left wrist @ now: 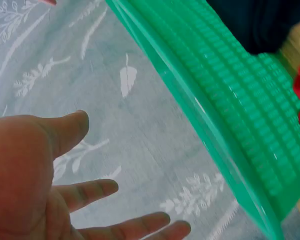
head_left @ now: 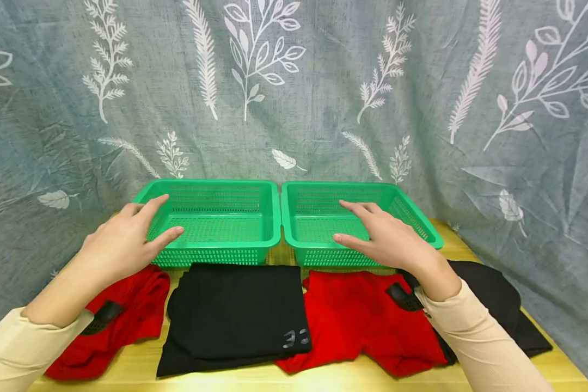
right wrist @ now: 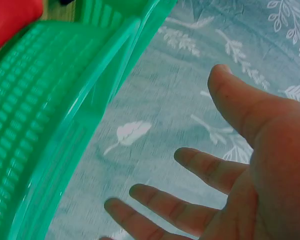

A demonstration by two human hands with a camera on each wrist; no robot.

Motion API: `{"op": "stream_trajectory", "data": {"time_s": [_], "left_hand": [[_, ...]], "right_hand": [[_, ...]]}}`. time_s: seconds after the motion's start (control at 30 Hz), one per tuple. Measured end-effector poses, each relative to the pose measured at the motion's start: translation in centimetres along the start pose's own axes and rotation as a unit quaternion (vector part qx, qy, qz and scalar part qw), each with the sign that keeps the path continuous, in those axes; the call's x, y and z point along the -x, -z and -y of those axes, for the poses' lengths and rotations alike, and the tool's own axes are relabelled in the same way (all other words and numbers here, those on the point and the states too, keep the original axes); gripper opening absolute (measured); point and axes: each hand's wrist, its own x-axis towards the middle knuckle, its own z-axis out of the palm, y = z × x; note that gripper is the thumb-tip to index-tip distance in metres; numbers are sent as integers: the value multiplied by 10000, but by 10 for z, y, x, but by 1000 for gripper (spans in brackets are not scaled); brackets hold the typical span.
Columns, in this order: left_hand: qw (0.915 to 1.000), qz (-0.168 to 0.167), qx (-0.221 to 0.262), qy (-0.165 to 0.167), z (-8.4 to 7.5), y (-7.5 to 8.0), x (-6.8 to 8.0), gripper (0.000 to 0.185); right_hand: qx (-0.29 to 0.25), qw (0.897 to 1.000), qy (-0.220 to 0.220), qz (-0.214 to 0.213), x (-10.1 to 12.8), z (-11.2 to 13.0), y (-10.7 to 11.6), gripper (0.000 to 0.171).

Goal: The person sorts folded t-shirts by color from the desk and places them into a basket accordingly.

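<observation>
My left hand (head_left: 127, 234) hovers with spread fingers over the left side of the left green basket (head_left: 215, 256). Opposite it, my right hand (head_left: 387, 234) is held over the right green basket (head_left: 343, 258), thumb and fingers apart. Both hold nothing, as the wrist views also show. In front of the baskets lie a crumpled red cloth (head_left: 142, 310) beneath the left wrist, a folded black garment (head_left: 240, 310) with pale marks at one corner, and a red garment (head_left: 343, 316). Black cloth (head_left: 490, 294) lies at the right, partly hidden by the right forearm.
Everything stands on a yellow wooden table (head_left: 245, 375). Behind the baskets hangs a grey-green curtain (head_left: 313, 81) with white leaf prints, which also closes in both sides. The two baskets stand side by side with a narrow gap between their rims.
</observation>
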Motion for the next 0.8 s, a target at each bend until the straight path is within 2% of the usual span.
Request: {"op": "stream_trajectory", "data": {"time_s": [0.2, 0.37, 0.63, 0.8], "left_hand": [[9999, 79, 61, 83, 22, 14, 6, 84], [10000, 40, 63, 13, 44, 19, 12, 79], [9995, 175, -164, 204, 89, 22, 24, 80], [9984, 278, -266, 419, 119, 13, 38, 79]], "right_hand": [[-223, 9995, 228, 25, -4, 18, -5, 72], [-717, 9959, 522, 185, -10, 37, -14, 65], [-1352, 9816, 1010, 889, -23, 79, -36, 60], [-1563, 9699, 1154, 1471, -28, 102, -56, 63]]}}
